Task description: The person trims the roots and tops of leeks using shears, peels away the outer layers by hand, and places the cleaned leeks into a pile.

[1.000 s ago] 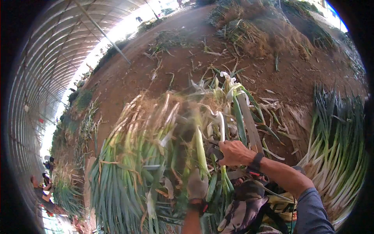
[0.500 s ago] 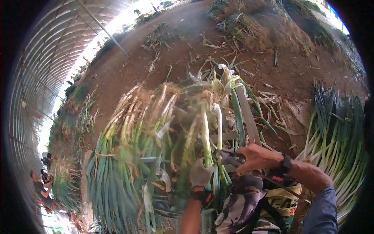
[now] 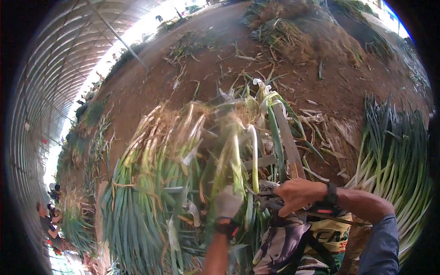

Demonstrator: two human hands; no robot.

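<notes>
My left hand (image 3: 228, 203), in a pale glove, is closed around the green part of a long green onion (image 3: 236, 160), its roots pointing away from me. A second, thinner green onion (image 3: 255, 153) with a bent white end stands just right of it. My right hand (image 3: 300, 195) is bare, its fingers curled down beside a dark fixture (image 3: 268, 197); whatever lies inside them is hidden. Left of my left hand, a large pile of unpeeled green onions (image 3: 137, 197) lies with its brown roots outward.
Cleaner green onions (image 3: 389, 160) lie in a heap at the right. A wooden bar (image 3: 288, 137) draped with stripped leaves rises ahead of my right hand. Leaf scraps litter the soil floor (image 3: 220, 59). Another person (image 3: 48, 224) works at the far left beside more green onions (image 3: 75, 224).
My left hand has shifted slightly left and toward me with the green onion. The fingers of my right hand, spread before, have curled in and down.
</notes>
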